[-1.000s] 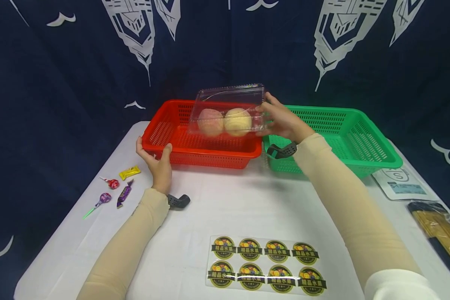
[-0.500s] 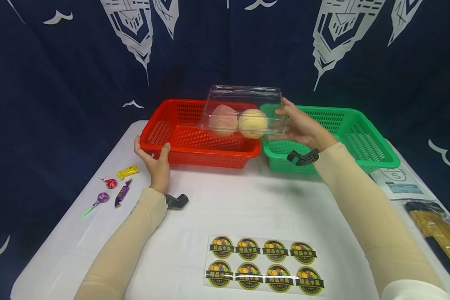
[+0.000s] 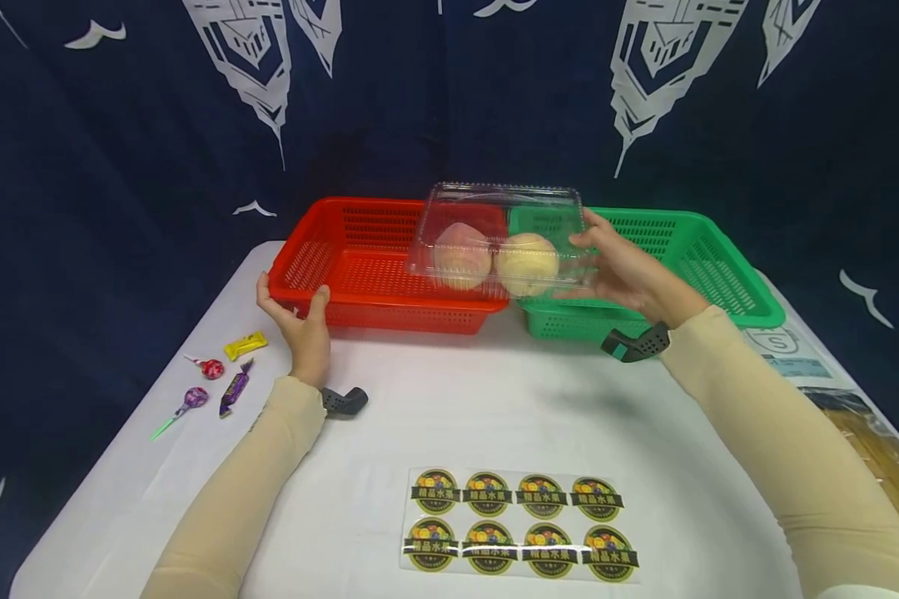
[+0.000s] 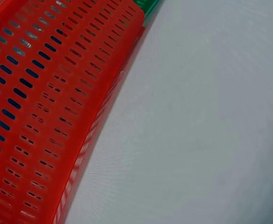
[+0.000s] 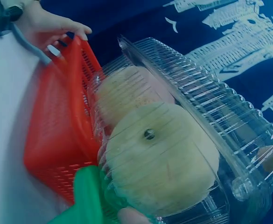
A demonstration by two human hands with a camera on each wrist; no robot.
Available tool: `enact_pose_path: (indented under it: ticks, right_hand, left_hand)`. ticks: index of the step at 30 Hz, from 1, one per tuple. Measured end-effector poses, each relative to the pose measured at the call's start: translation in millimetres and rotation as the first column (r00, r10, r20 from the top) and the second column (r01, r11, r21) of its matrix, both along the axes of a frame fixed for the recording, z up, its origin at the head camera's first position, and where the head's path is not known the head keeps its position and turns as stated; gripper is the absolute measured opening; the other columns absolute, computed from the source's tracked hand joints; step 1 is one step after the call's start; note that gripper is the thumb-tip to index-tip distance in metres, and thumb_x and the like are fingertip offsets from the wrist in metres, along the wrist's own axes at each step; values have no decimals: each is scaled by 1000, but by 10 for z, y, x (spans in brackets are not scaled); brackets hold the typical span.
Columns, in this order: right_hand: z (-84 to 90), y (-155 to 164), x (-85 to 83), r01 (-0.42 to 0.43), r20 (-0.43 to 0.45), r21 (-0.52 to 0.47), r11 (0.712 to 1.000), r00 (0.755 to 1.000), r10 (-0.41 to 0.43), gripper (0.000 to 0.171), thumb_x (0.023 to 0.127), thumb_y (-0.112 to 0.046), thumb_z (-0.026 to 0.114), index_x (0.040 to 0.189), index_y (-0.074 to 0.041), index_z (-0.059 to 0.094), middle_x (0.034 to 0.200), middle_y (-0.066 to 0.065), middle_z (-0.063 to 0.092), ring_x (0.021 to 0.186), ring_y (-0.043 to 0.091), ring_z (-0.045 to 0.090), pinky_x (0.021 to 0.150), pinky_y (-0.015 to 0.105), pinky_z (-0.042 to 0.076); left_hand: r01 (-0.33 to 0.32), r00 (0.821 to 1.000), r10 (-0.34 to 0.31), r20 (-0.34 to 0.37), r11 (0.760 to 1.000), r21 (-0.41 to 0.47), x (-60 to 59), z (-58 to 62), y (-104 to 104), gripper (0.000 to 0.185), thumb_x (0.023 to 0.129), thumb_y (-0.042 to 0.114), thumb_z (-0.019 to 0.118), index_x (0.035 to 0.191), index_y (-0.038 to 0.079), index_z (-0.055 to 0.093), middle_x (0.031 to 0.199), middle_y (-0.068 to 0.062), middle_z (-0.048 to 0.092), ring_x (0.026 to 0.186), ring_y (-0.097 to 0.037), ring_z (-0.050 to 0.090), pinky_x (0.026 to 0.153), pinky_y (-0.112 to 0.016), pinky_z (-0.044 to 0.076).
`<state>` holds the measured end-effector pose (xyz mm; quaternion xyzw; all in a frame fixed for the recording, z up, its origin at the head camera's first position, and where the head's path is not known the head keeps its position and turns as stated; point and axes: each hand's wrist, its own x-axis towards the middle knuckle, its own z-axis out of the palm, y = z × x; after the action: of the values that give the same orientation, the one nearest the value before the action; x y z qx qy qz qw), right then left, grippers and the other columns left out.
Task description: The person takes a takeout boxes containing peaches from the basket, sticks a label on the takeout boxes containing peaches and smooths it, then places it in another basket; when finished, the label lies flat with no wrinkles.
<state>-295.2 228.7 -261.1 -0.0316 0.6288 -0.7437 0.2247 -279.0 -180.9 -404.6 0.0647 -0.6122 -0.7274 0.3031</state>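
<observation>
My right hand (image 3: 620,270) holds a clear plastic clamshell box (image 3: 494,198) by its right end, in the air over the inner ends of both baskets. Inside sit two round fruits that look like peaches: a pinkish one (image 3: 462,256) and a pale yellow one (image 3: 528,264). The yellow fruit (image 5: 160,156) shows a small dark stem hollow in the right wrist view. With thumb and fingers, my left hand (image 3: 300,329) grips the front left corner of the red basket (image 3: 378,312). That basket's perforated wall (image 4: 47,107) fills the left wrist view's left side.
A green basket (image 3: 749,299) stands right of the red one. Wrapped sweets, including a yellow candy (image 3: 245,345) and a purple lollipop (image 3: 195,398), lie at left. A sheet of round fruit stickers (image 3: 520,524) lies in front. Packaged items (image 3: 880,453) line the right edge.
My right hand has carried the box of fruit rightward from above the red basket until it partly overlaps the green one. My left hand keeps its place on the red basket's corner.
</observation>
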Motion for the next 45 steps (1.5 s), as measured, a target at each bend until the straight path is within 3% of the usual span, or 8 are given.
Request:
enact_pose_path:
  ticks: [14,27,31,36,38,40,42,45]
  right_hand:
    - [-53,106,390,20,-31,35,999,999,-19,86,111,-18,39,169,-47,-17,176,4,-32,164,48,8,90,44,65]
    - [-216,153,784,-71,-85,25,997,994,73,89,109,-16,39,170,-39,-20,174,31,-14,156,63,16,89,46,65]
    - [-277,190,876,-85,-93,8,996,992,85,89,109,-15,40,170,-39,-20,174,28,-20,157,63,11,90,48,65]
    - [-348,241,985,-90,-99,20,996,991,91,90,107,-15,42,170,-40,-17,175,26,-17,160,56,10,91,49,64]
    - [-377,259,1025,-95,-103,28,995,990,98,90,107,-15,42,171,-40,-15,175,27,-12,160,52,16,93,49,64]
    - [-411,271,1065,-104,-114,41,994,988,108,89,106,-14,42,171,-40,-14,173,32,-2,154,45,34,94,48,63]
    - [-451,277,1101,-118,-134,48,992,983,123,89,106,-13,41,172,-38,-13,168,36,8,143,36,52,94,48,63]
    - [-512,269,1154,-130,-150,66,989,979,139,88,106,-13,41,172,-36,-14,161,39,21,123,25,66,93,48,63]
  left_hand:
    - [13,1000,-13,2,1000,12,12,27,-3,92,103,19,68,169,29,4,176,6,12,159,-11,18,128,-27,28]
    - [10,1000,-10,-22,1000,6,4,4,-1,92,102,18,68,169,26,5,175,3,16,157,-12,23,126,-27,32]
    - [13,1000,-12,-23,1000,4,1,6,6,92,102,19,68,169,27,5,175,3,16,157,-12,23,127,-27,31]
    - [15,1000,-15,-18,1000,-4,8,12,13,92,103,19,67,169,27,5,175,3,15,157,-12,22,127,-28,32]
    - [15,1000,-15,-18,1000,-3,7,9,11,92,103,19,67,169,27,4,175,4,15,157,-11,22,126,-28,33]
    - [16,1000,-16,-26,1000,2,2,5,8,91,103,19,67,169,27,5,174,3,16,157,-12,23,126,-27,33]
    - [18,999,-17,-41,1000,10,-9,-4,3,91,103,18,67,169,26,5,174,3,16,157,-12,24,125,-25,32]
    - [19,998,-17,-63,1000,22,-27,-11,-1,90,102,16,67,169,24,6,174,1,17,156,-14,25,125,-24,32]
